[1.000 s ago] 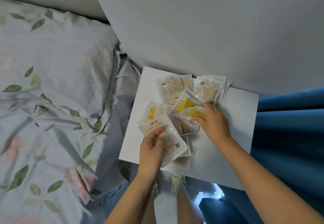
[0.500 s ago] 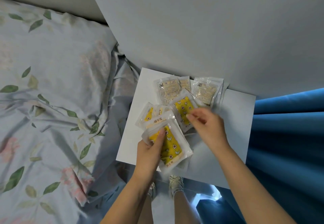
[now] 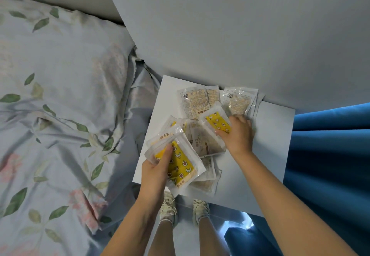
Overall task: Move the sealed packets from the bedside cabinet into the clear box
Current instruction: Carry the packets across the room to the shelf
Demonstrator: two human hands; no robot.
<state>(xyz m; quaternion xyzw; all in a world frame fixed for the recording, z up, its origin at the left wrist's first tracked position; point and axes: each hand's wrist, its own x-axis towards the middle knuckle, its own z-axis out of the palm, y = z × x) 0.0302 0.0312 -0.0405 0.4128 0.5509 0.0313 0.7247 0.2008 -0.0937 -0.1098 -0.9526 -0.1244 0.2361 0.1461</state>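
- The sealed packets (image 3: 202,135) lie in a loose, overlapping heap on the white worktop (image 3: 266,145) of the bedside cabinet, between the bed (image 3: 60,105) on the left and the blue curtain (image 3: 330,155) on the right; the clear box is not in view, so I cannot tell which way it lies.
- The left hand (image 3: 154,171) holds a small fanned stack of packets (image 3: 178,159) at the near-left part of the worktop, thumb pressed over the top yellow one, fingers curled beneath; the grip is clamped on that stack.
- The stack's long axis runs from near right to far left, its far end pointing toward the bed and its near end overhanging the worktop's front edge.
- The right hand (image 3: 236,133) rests over the middle of the heap, its fingertips closed on the near end of a yellow packet (image 3: 218,124); that packet lies just beyond and left of the hand, long axis slanting from near right to far left, roughly parallel to the held stack.
- The pale packets (image 3: 238,101) against the wall are nearest the right hand, just beyond its knuckles; those under the stack's near end sit closer to the left hand.
- My judgement: the next move is lifting the yellow packet leftward onto the held stack, a short sideways carry; the slippery film could let the fan slide apart.
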